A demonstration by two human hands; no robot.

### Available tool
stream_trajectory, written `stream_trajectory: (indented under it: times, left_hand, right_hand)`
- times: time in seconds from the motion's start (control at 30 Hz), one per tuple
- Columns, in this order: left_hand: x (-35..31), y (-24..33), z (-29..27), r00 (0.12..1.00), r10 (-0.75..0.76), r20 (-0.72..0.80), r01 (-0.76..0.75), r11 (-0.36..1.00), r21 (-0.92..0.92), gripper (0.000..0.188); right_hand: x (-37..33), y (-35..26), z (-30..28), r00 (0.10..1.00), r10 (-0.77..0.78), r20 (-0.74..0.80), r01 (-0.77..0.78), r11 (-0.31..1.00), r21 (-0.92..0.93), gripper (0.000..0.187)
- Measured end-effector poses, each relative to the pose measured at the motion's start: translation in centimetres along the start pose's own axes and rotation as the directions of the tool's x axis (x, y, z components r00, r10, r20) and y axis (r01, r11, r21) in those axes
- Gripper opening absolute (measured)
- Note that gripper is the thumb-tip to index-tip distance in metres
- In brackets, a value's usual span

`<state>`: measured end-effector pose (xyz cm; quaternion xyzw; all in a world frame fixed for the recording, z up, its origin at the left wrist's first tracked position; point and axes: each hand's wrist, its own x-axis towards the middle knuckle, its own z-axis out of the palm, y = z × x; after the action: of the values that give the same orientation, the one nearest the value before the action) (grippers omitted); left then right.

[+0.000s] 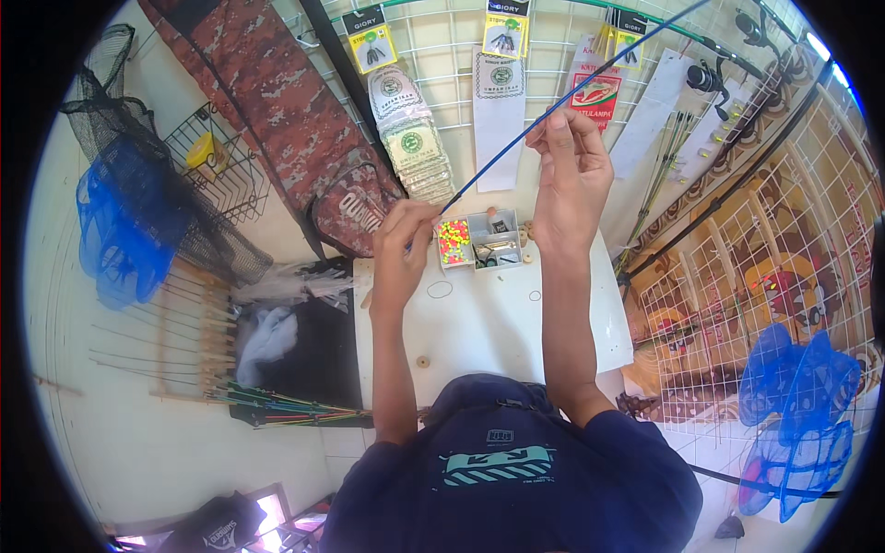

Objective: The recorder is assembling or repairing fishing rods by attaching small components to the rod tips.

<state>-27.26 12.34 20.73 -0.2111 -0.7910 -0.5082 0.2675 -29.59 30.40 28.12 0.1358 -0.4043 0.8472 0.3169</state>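
A thin blue fishing rod (pixel 513 153) slants from the middle of the view up to the top right. Its lower end meets the fingertips of my left hand (pixel 402 251), which are closed on it. My right hand (pixel 573 180) is raised beside the rod, thumb and fingers pinched together close to the shaft; what they hold is too fine to make out. Just beyond my left hand sits a small compartment box (pixel 472 262). One part is full of pink and yellow beads (pixel 454 241); others hold small dark and metal pieces.
The box stands on a white tabletop (pixel 489 318) with small rings and a round wooden bead (pixel 423 362). Hanging packets (pixel 502 37) line a wire grid ahead. A camouflage rod bag (pixel 277 101) leans at left, near a black net (pixel 166 166). Blue nets (pixel 797 387) hang at right.
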Motion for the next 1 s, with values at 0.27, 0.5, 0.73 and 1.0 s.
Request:
stream_trajectory:
  times: [0.27,0.5,0.73,1.0]
  left_hand:
    - [-2.5,-1.9,-0.5,1.000,0.009,0.024,-0.011,0.998,0.062,0.018]
    - [-3.1,-2.3,-0.2,0.999,0.017,0.033,-0.021,0.993,0.118,0.011]
    - [-3.2,-2.7,0.0,0.999,0.006,0.036,-0.010,0.994,0.113,0.013]
    - [-3.1,-2.8,0.0,0.999,-0.015,0.047,0.010,0.995,0.102,0.014]
  right_hand:
    - [-0.9,0.3,-0.6,0.999,0.012,-0.052,-0.010,0.999,0.041,0.021]
    - [-1.1,0.1,-0.8,0.997,0.044,-0.062,-0.038,0.996,0.086,0.020]
    - [-1.0,-0.2,-0.6,0.994,0.086,-0.073,-0.076,0.988,0.138,0.018]
    - [-0.8,-0.2,-0.7,0.993,0.111,-0.048,-0.099,0.973,0.206,0.019]
